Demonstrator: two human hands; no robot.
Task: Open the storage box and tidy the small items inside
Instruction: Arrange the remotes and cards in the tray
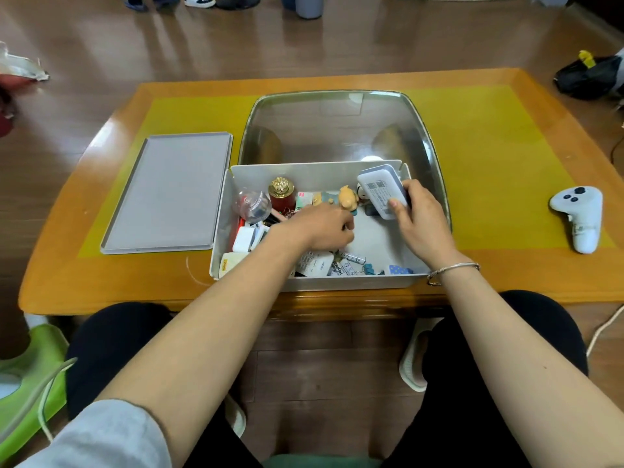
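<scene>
Near the front edge of the wooden table point(506, 271), the white storage box point(223, 211) stands open, its clear lid point(334, 126) tipped back behind it. Both bare forearms reach forward and down into it. The left hand point(320, 231) lies knuckles-up over the middle of the box, wrist bent slightly inward, its fingers point(347, 228) curled under the palm (whether they pinch anything beneath cannot be told). The right hand point(422, 221), with a thin silver bracelet point(452, 270) on its wrist, holds a white rounded device point(380, 192) by its near end, thumb on the labelled face and the other fingers wrapped behind; the device is tilted up against the box's back right corner.

Inside the box, small items lie jumbled: a red jar with a gold cap point(282, 194) and a clear plastic ball point(253, 206) toward the back left, a tan figurine point(347, 197) between the hands, white chargers point(244, 239) along the left wall, and white tubes point(353, 258) near the front.

A grey tray point(169, 194) lies flat just left of the box, and a white game controller point(579, 214) rests well apart to the right.
</scene>
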